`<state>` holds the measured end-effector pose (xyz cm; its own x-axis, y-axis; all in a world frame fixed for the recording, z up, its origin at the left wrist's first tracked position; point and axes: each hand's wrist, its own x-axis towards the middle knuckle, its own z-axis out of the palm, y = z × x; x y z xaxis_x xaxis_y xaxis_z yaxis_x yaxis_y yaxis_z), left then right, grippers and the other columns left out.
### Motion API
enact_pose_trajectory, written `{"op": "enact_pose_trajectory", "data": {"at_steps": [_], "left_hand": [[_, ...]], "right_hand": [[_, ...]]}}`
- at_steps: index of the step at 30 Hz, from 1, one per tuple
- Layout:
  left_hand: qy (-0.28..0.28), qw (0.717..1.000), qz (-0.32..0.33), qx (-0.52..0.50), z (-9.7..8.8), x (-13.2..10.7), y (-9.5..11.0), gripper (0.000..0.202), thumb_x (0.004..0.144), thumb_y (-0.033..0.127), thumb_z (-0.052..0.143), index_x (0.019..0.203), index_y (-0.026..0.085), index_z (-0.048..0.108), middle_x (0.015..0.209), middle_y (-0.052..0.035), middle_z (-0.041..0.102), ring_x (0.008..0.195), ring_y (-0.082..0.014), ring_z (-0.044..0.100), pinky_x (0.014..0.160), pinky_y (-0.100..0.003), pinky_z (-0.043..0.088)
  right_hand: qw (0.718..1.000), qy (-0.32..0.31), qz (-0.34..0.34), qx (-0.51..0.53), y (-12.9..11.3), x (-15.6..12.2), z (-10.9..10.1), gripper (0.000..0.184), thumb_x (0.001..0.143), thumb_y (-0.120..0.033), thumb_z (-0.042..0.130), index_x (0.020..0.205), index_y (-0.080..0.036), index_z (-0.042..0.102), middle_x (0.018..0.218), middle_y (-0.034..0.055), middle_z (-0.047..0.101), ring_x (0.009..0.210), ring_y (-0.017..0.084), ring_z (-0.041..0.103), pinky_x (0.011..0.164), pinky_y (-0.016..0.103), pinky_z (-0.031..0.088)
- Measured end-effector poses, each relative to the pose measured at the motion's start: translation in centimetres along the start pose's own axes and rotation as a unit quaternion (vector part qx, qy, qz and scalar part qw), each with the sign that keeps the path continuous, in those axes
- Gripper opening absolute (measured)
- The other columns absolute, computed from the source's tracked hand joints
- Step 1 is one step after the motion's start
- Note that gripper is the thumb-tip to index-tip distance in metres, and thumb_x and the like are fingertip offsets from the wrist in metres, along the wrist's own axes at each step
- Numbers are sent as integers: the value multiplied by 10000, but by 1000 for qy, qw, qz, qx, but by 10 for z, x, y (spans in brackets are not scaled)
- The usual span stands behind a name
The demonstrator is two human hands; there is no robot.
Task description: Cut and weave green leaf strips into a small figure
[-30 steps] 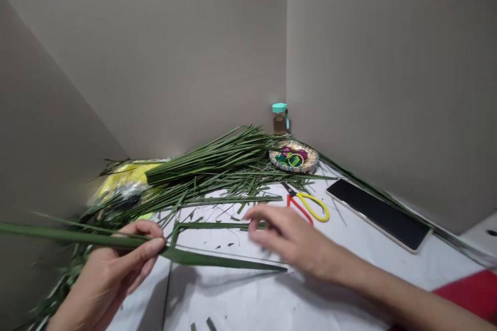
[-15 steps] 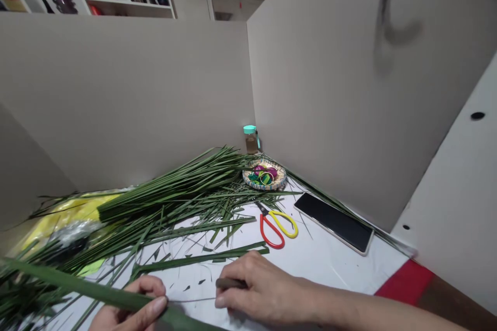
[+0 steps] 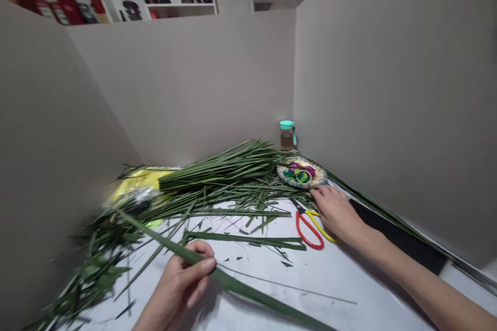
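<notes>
My left hand (image 3: 188, 276) is closed, pinching a long green leaf blade (image 3: 248, 289) between thumb and fingers. The blade runs from the upper left down past the lower edge. From beside the thumb a thin strip (image 3: 287, 285) trails to the right over the white surface. My right hand (image 3: 336, 209) reaches forward, fingers stretched out near the rim of a small woven basket (image 3: 319, 178), which holds green and purple pieces and a ring. Nothing shows in its fingers. Just left of that hand lie scissors (image 3: 309, 230) with one red and one yellow handle, partly covered by it.
A bundle of green leaves (image 3: 221, 170) lies at the back, with loose strips before it. Folded leaf strips (image 3: 248, 239) lie mid-table. A turquoise-lidded bottle (image 3: 286, 137) stands in the corner between grey partitions (image 3: 186, 77). A yellow plastic bag (image 3: 142, 183) is at the left; a black phone (image 3: 404, 240) lies under my right arm.
My right hand has moved forward and right, from the thin strip to beside the basket; the dark object it held no longer shows. The view has shifted left. My left hand keeps the leaf.
</notes>
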<state>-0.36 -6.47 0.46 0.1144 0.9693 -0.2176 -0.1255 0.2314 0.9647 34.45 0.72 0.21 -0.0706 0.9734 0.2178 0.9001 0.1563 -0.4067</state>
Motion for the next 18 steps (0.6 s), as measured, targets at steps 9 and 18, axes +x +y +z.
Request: {"op": "enact_pose_trajectory", "data": {"at_steps": [9,18], "left_hand": [[-14,999,11,-31,12,-7,-5,336,631,355,886,746,169,631,407,67,524,320,-20,309,344,-138,168],[13,999,29,-44,10,-3,-14,391,583,388,909,791,166,664,593,57,574,326,-4,360,321,-140,188]], "right_hand": [[929,-214,-232,192,-115,-80,24,222,930,-254,502,963,-186,710,901,68,743,816,204,679,750,275,490],[959,-128,-140,211,-87,-73,13,375,989,-366,356,773,-206,617,716,25,692,686,174,640,678,265,451]]}}
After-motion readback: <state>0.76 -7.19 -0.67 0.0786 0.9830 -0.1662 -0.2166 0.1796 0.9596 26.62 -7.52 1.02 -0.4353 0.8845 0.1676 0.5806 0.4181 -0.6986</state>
